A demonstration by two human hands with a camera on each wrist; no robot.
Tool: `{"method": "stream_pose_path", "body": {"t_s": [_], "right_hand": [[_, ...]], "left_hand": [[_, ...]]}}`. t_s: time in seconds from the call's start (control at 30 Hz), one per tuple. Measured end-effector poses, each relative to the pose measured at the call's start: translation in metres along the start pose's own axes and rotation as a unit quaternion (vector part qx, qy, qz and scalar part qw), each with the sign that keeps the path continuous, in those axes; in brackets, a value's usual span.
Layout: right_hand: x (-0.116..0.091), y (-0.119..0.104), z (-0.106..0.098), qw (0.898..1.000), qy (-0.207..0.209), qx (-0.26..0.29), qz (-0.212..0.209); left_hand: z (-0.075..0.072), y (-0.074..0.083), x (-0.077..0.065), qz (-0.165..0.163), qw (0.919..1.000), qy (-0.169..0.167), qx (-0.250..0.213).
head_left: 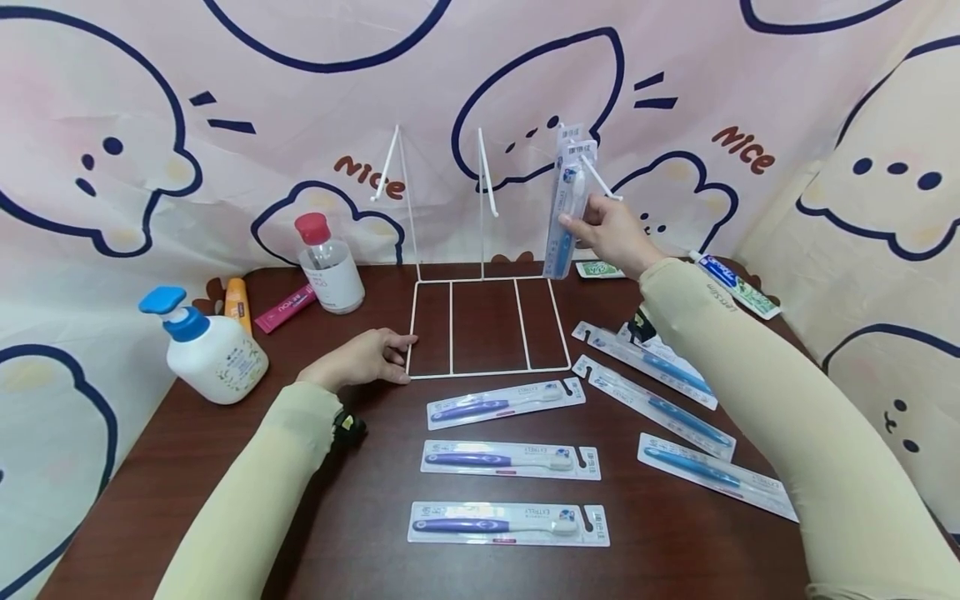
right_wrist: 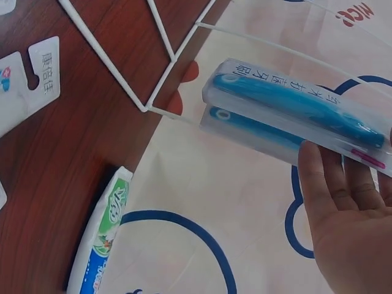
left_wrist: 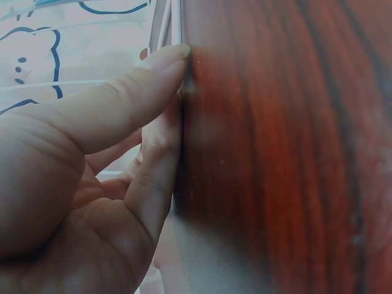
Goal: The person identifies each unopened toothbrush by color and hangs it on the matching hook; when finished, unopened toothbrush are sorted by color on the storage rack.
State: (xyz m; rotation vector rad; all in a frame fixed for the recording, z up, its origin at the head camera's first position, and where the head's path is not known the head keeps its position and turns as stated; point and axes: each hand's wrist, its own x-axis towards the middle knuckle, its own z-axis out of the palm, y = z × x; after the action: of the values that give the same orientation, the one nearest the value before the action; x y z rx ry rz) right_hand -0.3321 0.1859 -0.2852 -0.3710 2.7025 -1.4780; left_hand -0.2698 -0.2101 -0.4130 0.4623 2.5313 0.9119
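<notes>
Head view: front blue toothbrush pack (head_left: 576, 187) stands upright at the right-hand hook of a white wire rack (head_left: 487, 372), its side pinched by the right hand (head_left: 618, 229), thumb and fingers narrow on it. Hook arm juts out in front of the pack's card top. Second blue pack (head_left: 555, 225) just behind, slightly to the left. Right wrist view: both blue handles visible, fingertips at the front pack's edge.

Left hand (head_left: 360, 358) well apart from the held pack, down at the rack's near left corner. Thumb and fingertips touch the base rail; cannot tell whether they pinch it.

Three purple packs (head_left: 510, 459) lie in a column on the brown table (head_left: 360, 517), nearest one close to the left hand. Loose blue packs (head_left: 656, 408) lie slanted to the right, partly under the right sleeve. Toothpaste tube (head_left: 738, 287) beyond that forearm. Far left: pump bottle (head_left: 217, 358), orange tube (head_left: 237, 304), pink tube (head_left: 285, 308), red-capped bottle (head_left: 335, 279).
</notes>
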Motion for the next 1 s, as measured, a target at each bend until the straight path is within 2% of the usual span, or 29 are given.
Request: {"method": "stream_pose_path", "body": {"t_s": [0.2, 0.27, 0.33, 0.4, 0.5, 0.6, 0.7, 0.77, 0.87, 1.0], "right_hand": [[-0.012, 0.012, -0.016, 1.000, -0.011, -0.020, 0.001], [-0.020, 0.021, -0.026, 0.999, -0.019, -0.048, 0.000], [-0.031, 0.033, -0.038, 0.995, -0.034, -0.098, -0.004], [-0.046, 0.047, -0.048, 0.984, -0.055, -0.167, -0.003], [-0.071, 0.072, -0.061, 0.960, -0.094, -0.263, 0.006], [-0.096, 0.097, -0.071, 0.941, -0.122, -0.315, 0.028], [-0.113, 0.122, -0.078, 0.932, -0.135, -0.332, 0.051], [-0.120, 0.135, -0.080, 0.930, -0.141, -0.332, 0.072], [-0.127, 0.151, -0.077, 0.929, -0.138, -0.326, 0.102], [-0.133, 0.157, -0.074, 0.931, -0.127, -0.319, 0.120]], "left_hand": [[-0.001, 0.003, 0.000, 0.006, 1.0000, -0.001, 0.003], [-0.001, 0.004, 0.000, 0.007, 1.0000, -0.001, 0.003], [-0.001, 0.005, 0.000, 0.007, 1.0000, -0.001, 0.002], [-0.001, 0.006, 0.001, 0.009, 1.0000, 0.000, 0.003], [-0.002, 0.006, 0.001, 0.013, 0.9999, 0.002, 0.008], [-0.003, 0.006, 0.001, 0.014, 0.9999, 0.003, 0.003], [-0.004, 0.006, 0.001, 0.008, 1.0000, 0.002, -0.002], [-0.003, 0.006, -0.001, 0.002, 1.0000, 0.002, 0.001], [-0.002, 0.005, -0.002, -0.006, 1.0000, 0.003, 0.004], [0.001, 0.005, -0.001, -0.005, 1.0000, 0.005, -0.005]]}}
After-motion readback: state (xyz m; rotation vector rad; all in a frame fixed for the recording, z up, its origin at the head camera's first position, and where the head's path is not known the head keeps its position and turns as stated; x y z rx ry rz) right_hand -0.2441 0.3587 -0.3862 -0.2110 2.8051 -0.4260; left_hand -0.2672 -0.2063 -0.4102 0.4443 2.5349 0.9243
